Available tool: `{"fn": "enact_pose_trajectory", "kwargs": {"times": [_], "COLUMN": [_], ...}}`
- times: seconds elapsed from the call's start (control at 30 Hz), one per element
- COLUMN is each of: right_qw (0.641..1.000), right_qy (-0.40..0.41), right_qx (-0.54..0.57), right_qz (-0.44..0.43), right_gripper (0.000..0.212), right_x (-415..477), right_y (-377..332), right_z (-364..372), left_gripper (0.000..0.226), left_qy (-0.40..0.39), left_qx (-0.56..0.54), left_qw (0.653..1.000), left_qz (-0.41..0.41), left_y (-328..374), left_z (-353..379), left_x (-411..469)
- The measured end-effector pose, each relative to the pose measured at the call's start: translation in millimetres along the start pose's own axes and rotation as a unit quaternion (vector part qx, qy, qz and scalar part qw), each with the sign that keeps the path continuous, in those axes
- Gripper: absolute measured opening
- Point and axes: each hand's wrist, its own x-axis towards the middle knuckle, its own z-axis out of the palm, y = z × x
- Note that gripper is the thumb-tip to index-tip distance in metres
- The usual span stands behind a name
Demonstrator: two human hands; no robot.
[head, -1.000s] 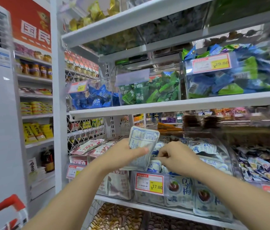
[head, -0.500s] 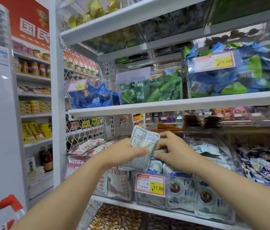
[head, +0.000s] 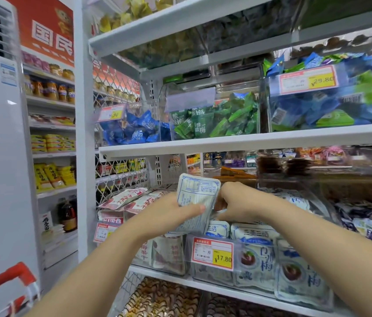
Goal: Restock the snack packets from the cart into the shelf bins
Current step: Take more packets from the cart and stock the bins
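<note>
At frame centre, the left hand [head: 169,213] is gripping a white-and-blue packet [head: 197,200] above a clear bin [head: 203,274] of matching packets tagged 17.80 [head: 212,253]. The right hand [head: 242,202] is curling at the packet's edge, grip unclear.

Bright, even store light; shadows soft. Wide-angle bend curves shelf edge [head: 249,140] above fingers [head: 193,208]. Motion blur smears clear bins [head: 331,179] right of fingers. Snack packet [head: 197,197] at fingers fairly sharp.

Packet [head: 195,202] between hands, above shelf bin [head: 260,266]
</note>
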Motion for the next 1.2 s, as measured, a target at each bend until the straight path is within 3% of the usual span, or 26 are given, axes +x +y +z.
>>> {"fn": "enact_pose_trajectory", "kwargs": {"times": [0.1, 0.27, 0.4, 0.5, 0.6, 0.7, 0.77, 0.83, 0.9, 0.97, 1.03, 1.1, 1.2], "right_qw": [1.0, 0.994, 0.99, 0.995, 0.947, 0.855, 0.837, 0.848, 0.868, 0.881, 0.909, 0.942, 0.947], "right_qy": [-0.021, -0.093, -0.131, -0.019, 0.129, 0.068, 0.005, 0.008, 0.062, 0.109, 0.174, 0.251, 0.307], "right_qx": [-0.001, -0.032, -0.049, 0.091, 0.287, 0.509, 0.544, 0.528, 0.491, 0.457, 0.374, 0.211, 0.078], "right_qz": [-0.01, 0.05, 0.034, 0.047, 0.061, 0.071, 0.063, 0.05, 0.048, 0.058, 0.063, 0.068, 0.059], "right_gripper": [0.034, 0.023, 0.027, 0.035, 0.027, 0.05, 0.067, 0.054, 0.028, 0.016, 0.018, 0.016, 0.011], "right_x": [6, 9, -1, -12, -34, -68, -88, -97, -103, -107, -112, -117, -126], "right_y": [4, 10, 6, 18, 18, 0, -5, -3, 2, 12, 29, 48, 60], "right_z": [7, 11, 1, -12, -35, -55, -59, -56, -49, -46, -46, -53, -58], "left_gripper": [0.045, 0.041, 0.035, 0.023, 0.025, 0.034, 0.045, 0.063, 0.079, 0.088, 0.092, 0.088, 0.053], "left_qy": [-0.01, -0.028, 0.04, 0.096, 0.133, 0.142, 0.149, 0.156, 0.144, 0.104, 0.064, 0.053, 0.022], "left_qx": [0.029, 0.019, -0.023, -0.04, -0.019, 0.042, 0.133, 0.257, 0.337, 0.326, 0.248, 0.173, 0.185], "left_qw": [0.999, 0.999, 0.999, 0.994, 0.99, 0.984, 0.971, 0.942, 0.916, 0.919, 0.945, 0.967, 0.973], "left_qz": [-0.02, -0.017, -0.011, 0.026, 0.053, 0.097, 0.131, 0.15, 0.163, 0.195, 0.204, 0.178, 0.135], "left_y": [-1, 3, 8, 17, 28, 43, 53, 61, 67, 69, 65, 60, 53], "left_z": [1, 6, 6, 0, 3, 21, 38, 54, 67, 70, 68, 62, 65], "left_x": [6, 4, -5, -10, -7, 0, 8, 18, 24, 26, 27, 27, 32]}}
